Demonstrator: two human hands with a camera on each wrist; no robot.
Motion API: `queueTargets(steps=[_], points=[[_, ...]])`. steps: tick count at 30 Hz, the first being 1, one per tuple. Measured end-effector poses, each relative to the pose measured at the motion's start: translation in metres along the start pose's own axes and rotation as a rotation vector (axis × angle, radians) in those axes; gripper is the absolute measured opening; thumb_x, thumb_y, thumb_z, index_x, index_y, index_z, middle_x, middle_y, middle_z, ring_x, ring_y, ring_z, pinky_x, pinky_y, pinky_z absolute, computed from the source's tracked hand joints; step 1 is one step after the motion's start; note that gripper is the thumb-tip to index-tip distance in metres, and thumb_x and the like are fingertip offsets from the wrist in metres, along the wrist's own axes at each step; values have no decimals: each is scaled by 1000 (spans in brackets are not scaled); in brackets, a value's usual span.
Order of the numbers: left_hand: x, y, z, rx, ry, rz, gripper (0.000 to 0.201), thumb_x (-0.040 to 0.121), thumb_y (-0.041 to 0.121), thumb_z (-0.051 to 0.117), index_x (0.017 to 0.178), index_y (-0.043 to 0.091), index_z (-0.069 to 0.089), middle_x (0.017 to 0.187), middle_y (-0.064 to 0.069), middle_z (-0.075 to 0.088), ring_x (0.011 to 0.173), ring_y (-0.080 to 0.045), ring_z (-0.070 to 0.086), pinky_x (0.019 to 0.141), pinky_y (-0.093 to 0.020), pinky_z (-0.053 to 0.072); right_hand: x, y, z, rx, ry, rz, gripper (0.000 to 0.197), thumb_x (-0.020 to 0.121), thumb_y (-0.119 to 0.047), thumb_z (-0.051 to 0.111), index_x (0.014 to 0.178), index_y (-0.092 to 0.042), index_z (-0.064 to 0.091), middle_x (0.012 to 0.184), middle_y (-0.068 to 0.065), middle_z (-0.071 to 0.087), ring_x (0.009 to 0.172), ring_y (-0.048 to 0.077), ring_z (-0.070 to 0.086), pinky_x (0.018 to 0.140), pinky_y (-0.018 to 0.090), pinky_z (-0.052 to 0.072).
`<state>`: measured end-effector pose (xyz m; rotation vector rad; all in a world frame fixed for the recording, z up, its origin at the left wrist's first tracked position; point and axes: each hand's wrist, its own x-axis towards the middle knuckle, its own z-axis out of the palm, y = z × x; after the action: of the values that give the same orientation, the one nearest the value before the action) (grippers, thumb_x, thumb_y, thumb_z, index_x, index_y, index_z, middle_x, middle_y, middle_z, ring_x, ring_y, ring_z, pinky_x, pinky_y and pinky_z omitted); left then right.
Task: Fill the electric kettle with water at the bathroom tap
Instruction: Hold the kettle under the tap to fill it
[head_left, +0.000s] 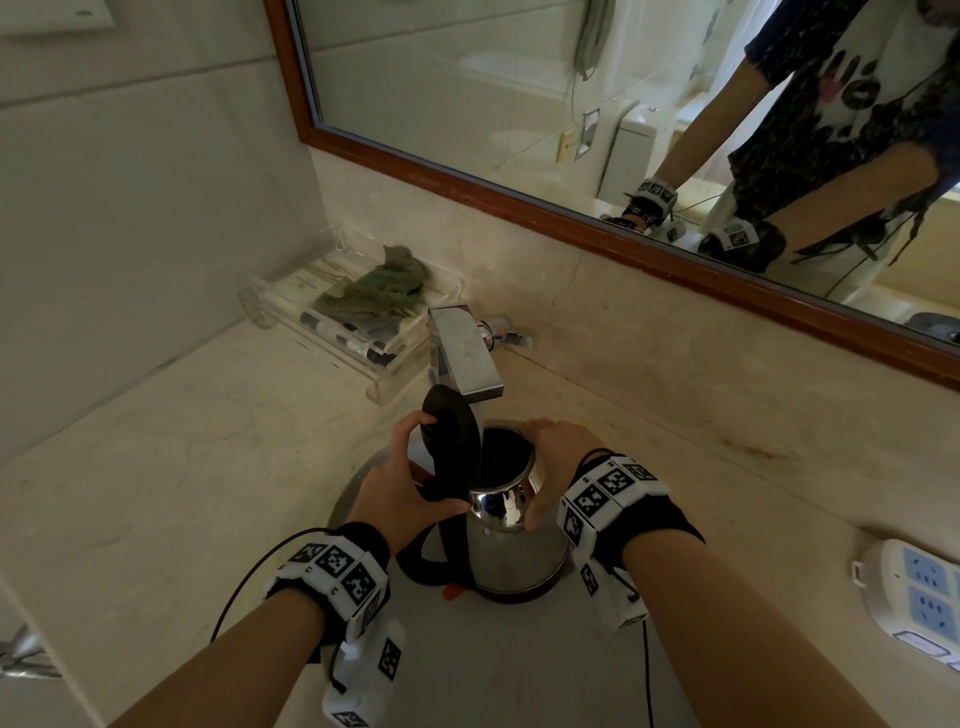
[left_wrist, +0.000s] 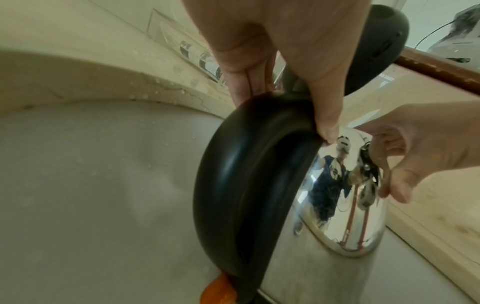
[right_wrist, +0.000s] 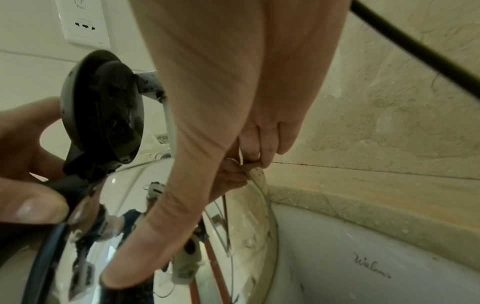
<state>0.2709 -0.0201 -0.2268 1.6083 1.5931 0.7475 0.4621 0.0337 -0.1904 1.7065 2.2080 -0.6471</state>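
Note:
A steel electric kettle (head_left: 514, 540) stands in the sink basin (head_left: 467, 670), its mouth under the chrome tap (head_left: 465, 353). Its black lid (head_left: 451, 427) is hinged up and open. My left hand (head_left: 402, 483) grips the top of the black handle (left_wrist: 233, 185), thumb across it and a finger behind the lid. My right hand (head_left: 550, 460) holds the kettle's upper body at the rim, thumb on the shiny side (right_wrist: 130, 226) and fingers at the far edge. I cannot tell whether water is running.
A clear tray (head_left: 382, 374) with toiletries and a green cloth sits at the back left of the counter. A white power strip (head_left: 914, 592) lies on the counter at the right. A wood-framed mirror (head_left: 571, 218) hangs behind the tap.

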Motion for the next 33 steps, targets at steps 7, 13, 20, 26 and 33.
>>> queueTargets(steps=[7, 13, 20, 26, 33], points=[[0, 1, 0, 5, -7, -3, 95, 62, 16, 83, 131, 35, 21, 74, 10, 56, 66, 1, 57, 57, -9, 42, 0, 0, -2, 2, -15, 8, 85, 67, -32, 84, 138, -9, 44, 137, 10, 52, 124, 27, 53, 104, 36, 45], [-1, 2, 1, 17, -12, -9, 95, 62, 16, 83, 131, 35, 21, 75, 11, 56, 65, 3, 56, 55, -7, 41, -4, 0, 0, -8, -6, 3, 97, 56, -36, 89, 138, -13, 43, 136, 7, 53, 123, 26, 53, 103, 36, 46], [-1, 2, 1, -2, -13, -13, 95, 62, 16, 83, 132, 35, 21, 82, 5, 56, 66, 1, 54, 56, -7, 40, -3, 1, 0, 6, -8, 9, 94, 59, -35, 87, 138, -11, 43, 136, 9, 52, 124, 27, 53, 104, 37, 46], [0, -1, 3, -13, -3, -2, 95, 61, 16, 83, 129, 39, 21, 77, 9, 57, 67, 2, 56, 58, -7, 42, -3, 1, 2, 12, -7, 9, 95, 57, -35, 88, 138, -12, 44, 135, 8, 53, 122, 26, 54, 103, 38, 47], [1, -7, 5, -5, 21, 18, 97, 59, 18, 84, 113, 56, 13, 80, 3, 65, 72, -4, 62, 67, -23, 54, -1, 2, 1, 12, -6, 5, 96, 59, -36, 88, 139, -10, 41, 137, 9, 51, 125, 26, 52, 104, 37, 45]])
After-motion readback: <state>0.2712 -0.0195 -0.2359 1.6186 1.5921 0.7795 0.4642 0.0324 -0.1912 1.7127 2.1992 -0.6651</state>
